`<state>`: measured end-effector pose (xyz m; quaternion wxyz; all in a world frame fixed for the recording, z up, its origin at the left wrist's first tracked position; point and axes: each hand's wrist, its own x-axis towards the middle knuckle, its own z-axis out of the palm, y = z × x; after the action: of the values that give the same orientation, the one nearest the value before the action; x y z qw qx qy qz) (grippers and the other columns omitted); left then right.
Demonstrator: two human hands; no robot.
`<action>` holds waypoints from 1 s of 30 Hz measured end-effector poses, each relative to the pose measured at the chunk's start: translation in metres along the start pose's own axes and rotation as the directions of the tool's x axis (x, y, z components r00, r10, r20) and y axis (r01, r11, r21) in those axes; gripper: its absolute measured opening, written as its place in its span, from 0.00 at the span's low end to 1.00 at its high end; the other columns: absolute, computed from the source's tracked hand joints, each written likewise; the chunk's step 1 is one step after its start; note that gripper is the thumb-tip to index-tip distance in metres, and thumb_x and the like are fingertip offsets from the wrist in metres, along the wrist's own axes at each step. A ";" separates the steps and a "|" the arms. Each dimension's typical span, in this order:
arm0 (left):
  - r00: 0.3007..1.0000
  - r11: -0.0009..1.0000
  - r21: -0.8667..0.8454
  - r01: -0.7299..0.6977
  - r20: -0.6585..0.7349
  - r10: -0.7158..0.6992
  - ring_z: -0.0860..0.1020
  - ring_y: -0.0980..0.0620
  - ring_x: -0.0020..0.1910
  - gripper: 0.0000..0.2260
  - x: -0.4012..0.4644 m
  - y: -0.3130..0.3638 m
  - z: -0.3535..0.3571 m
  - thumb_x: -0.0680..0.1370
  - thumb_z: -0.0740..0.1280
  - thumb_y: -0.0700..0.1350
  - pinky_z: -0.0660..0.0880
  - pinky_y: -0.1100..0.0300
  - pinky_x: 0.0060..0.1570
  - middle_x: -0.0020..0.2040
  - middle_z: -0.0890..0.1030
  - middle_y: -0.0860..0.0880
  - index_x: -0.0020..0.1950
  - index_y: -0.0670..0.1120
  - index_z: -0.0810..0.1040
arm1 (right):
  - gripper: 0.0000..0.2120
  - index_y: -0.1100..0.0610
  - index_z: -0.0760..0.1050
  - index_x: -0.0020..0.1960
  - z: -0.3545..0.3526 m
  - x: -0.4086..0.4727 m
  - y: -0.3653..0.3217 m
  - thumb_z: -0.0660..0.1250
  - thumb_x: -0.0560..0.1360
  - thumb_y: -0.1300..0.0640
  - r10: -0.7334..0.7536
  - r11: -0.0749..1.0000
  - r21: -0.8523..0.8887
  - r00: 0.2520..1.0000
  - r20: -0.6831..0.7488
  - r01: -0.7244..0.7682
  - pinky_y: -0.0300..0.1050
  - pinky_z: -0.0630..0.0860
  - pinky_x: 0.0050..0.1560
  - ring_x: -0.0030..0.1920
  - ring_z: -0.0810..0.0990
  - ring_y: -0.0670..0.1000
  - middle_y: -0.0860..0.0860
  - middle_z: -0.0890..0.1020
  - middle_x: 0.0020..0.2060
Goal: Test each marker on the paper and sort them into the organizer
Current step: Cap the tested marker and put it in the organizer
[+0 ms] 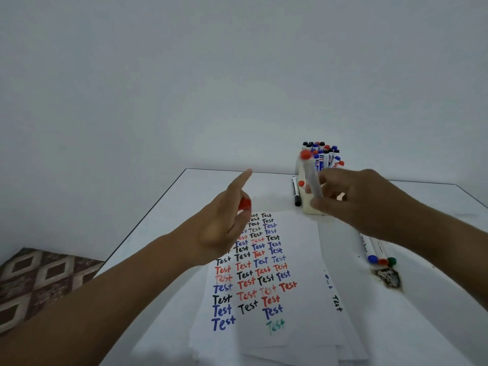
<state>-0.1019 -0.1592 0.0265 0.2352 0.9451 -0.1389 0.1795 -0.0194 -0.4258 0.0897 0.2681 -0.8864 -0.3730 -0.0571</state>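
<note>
Right hand (351, 199) grips a red marker (311, 178) upright beside the organizer (314, 207) — apparently just uncapped; left hand (224, 225) pinches its red cap (245, 203), forefinger extended, above the paper (264, 273) — freeing the tip for testing.

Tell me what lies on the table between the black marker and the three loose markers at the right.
In the head view, the cream organizer stands between the black marker and the three loose markers, with the right hand holding a red marker above that stretch.
</note>
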 end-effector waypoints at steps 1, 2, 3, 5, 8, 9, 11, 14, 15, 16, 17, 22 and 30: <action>1.000 1.000 -0.012 0.027 -0.010 -0.027 0.74 0.60 0.50 0.27 -0.001 0.001 0.002 0.84 0.57 0.47 0.70 0.68 0.48 0.55 0.74 0.58 0.79 0.57 0.46 | 0.03 0.44 0.80 0.51 0.002 -0.002 0.000 0.70 0.77 0.49 0.027 0.986 0.165 0.998 -0.059 -0.017 0.36 0.77 0.41 0.39 0.83 0.44 0.41 0.84 0.41; 0.998 0.998 -0.030 0.058 -0.018 -0.059 0.75 0.62 0.52 0.24 -0.001 0.001 0.003 0.84 0.58 0.45 0.70 0.70 0.49 0.57 0.76 0.58 0.77 0.53 0.52 | 0.03 0.46 0.82 0.50 0.005 -0.003 0.000 0.71 0.76 0.51 0.057 0.949 0.314 0.994 -0.098 -0.024 0.37 0.77 0.43 0.40 0.83 0.44 0.43 0.85 0.41; 0.995 0.994 -0.057 0.093 -0.026 -0.095 0.75 0.65 0.54 0.20 -0.001 0.002 0.004 0.84 0.60 0.44 0.70 0.73 0.50 0.60 0.78 0.58 0.74 0.50 0.58 | 0.04 0.48 0.84 0.50 0.009 -0.004 -0.001 0.72 0.76 0.54 0.091 0.892 0.452 0.989 -0.119 -0.028 0.40 0.78 0.46 0.40 0.83 0.46 0.46 0.86 0.42; 0.988 0.984 -0.110 0.142 -0.039 -0.147 0.74 0.73 0.55 0.12 -0.002 0.002 0.005 0.83 0.62 0.42 0.69 0.77 0.53 0.63 0.77 0.61 0.65 0.52 0.66 | 0.06 0.51 0.85 0.50 0.017 -0.006 -0.006 0.74 0.74 0.59 0.156 0.745 0.667 0.976 -0.154 -0.013 0.45 0.81 0.50 0.45 0.85 0.52 0.52 0.87 0.43; 0.983 0.976 -0.146 0.159 -0.066 -0.170 0.73 0.79 0.52 0.10 -0.005 0.003 0.006 0.83 0.64 0.42 0.71 0.77 0.52 0.64 0.75 0.64 0.61 0.55 0.71 | 0.12 0.55 0.81 0.53 0.027 -0.007 -0.017 0.73 0.73 0.67 0.193 0.571 0.820 0.964 -0.183 0.041 0.45 0.81 0.52 0.52 0.86 0.54 0.55 0.87 0.45; 0.981 0.973 -0.164 0.165 -0.076 -0.179 0.73 0.79 0.51 0.10 -0.006 0.004 0.006 0.83 0.64 0.42 0.71 0.78 0.50 0.65 0.75 0.63 0.60 0.56 0.72 | 0.14 0.57 0.79 0.54 0.030 -0.007 -0.021 0.73 0.72 0.70 0.194 0.525 0.849 0.963 -0.187 0.059 0.47 0.81 0.54 0.53 0.86 0.55 0.57 0.87 0.46; 0.976 0.965 -0.194 0.176 -0.093 -0.197 0.75 0.77 0.49 0.13 -0.007 0.007 0.007 0.82 0.65 0.42 0.71 0.78 0.48 0.64 0.77 0.62 0.56 0.61 0.71 | 0.15 0.60 0.74 0.54 0.034 -0.008 -0.027 0.72 0.72 0.72 0.195 0.486 0.870 0.961 -0.196 0.079 0.50 0.82 0.55 0.52 0.86 0.56 0.57 0.87 0.46; 0.964 0.944 -0.254 0.209 -0.110 -0.243 0.77 0.74 0.49 0.10 -0.008 0.010 0.009 0.82 0.66 0.41 0.71 0.77 0.46 0.57 0.80 0.65 0.55 0.57 0.76 | 0.13 0.63 0.74 0.54 0.041 -0.009 -0.031 0.71 0.73 0.72 0.196 0.499 0.862 0.959 -0.206 0.083 0.51 0.82 0.56 0.52 0.87 0.55 0.56 0.87 0.47; 0.959 0.936 -0.272 0.224 -0.111 -0.261 0.77 0.73 0.48 0.08 -0.009 0.012 0.009 0.82 0.66 0.41 0.71 0.77 0.45 0.53 0.79 0.68 0.56 0.53 0.77 | 0.12 0.63 0.75 0.55 0.042 -0.009 -0.032 0.71 0.73 0.72 0.198 0.490 0.867 0.958 -0.207 0.086 0.51 0.82 0.57 0.52 0.86 0.55 0.56 0.87 0.47; 0.956 0.932 -0.275 0.236 -0.106 -0.274 0.77 0.73 0.48 0.07 -0.009 0.013 0.008 0.81 0.67 0.42 0.71 0.77 0.44 0.48 0.79 0.72 0.57 0.52 0.78 | 0.12 0.64 0.75 0.55 0.044 -0.009 -0.032 0.71 0.73 0.71 0.199 0.489 0.868 0.957 -0.212 0.090 0.52 0.82 0.57 0.52 0.86 0.55 0.56 0.87 0.47; 0.956 0.932 -0.270 0.241 -0.098 -0.276 0.77 0.73 0.47 0.08 -0.009 0.015 0.008 0.81 0.67 0.43 0.71 0.76 0.43 0.43 0.78 0.74 0.56 0.56 0.77 | 0.12 0.64 0.76 0.55 0.045 -0.010 -0.033 0.71 0.73 0.71 0.199 0.500 0.861 0.955 -0.220 0.094 0.52 0.82 0.56 0.52 0.87 0.55 0.55 0.87 0.47; 0.959 0.935 -0.271 0.230 -0.100 -0.265 0.78 0.65 0.46 0.13 -0.010 0.022 0.008 0.81 0.67 0.45 0.73 0.71 0.41 0.44 0.82 0.65 0.50 0.66 0.72 | 0.11 0.62 0.77 0.50 0.051 -0.010 -0.035 0.75 0.70 0.67 0.136 0.600 0.793 0.965 -0.224 0.100 0.50 0.83 0.51 0.49 0.87 0.54 0.53 0.88 0.45; 0.954 0.925 -0.311 0.216 -0.133 -0.268 0.77 0.64 0.42 0.13 -0.009 0.030 0.008 0.82 0.64 0.42 0.73 0.71 0.40 0.40 0.79 0.58 0.47 0.62 0.73 | 0.11 0.57 0.78 0.45 0.054 -0.013 -0.037 0.79 0.67 0.58 0.040 0.792 0.590 0.952 -0.304 0.156 0.33 0.78 0.37 0.41 0.85 0.43 0.45 0.87 0.42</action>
<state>-0.1185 -0.1874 0.0277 0.4040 0.8905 -0.0247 0.2080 -0.0599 -0.3851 0.0561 0.5900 -0.7217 -0.3536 -0.0769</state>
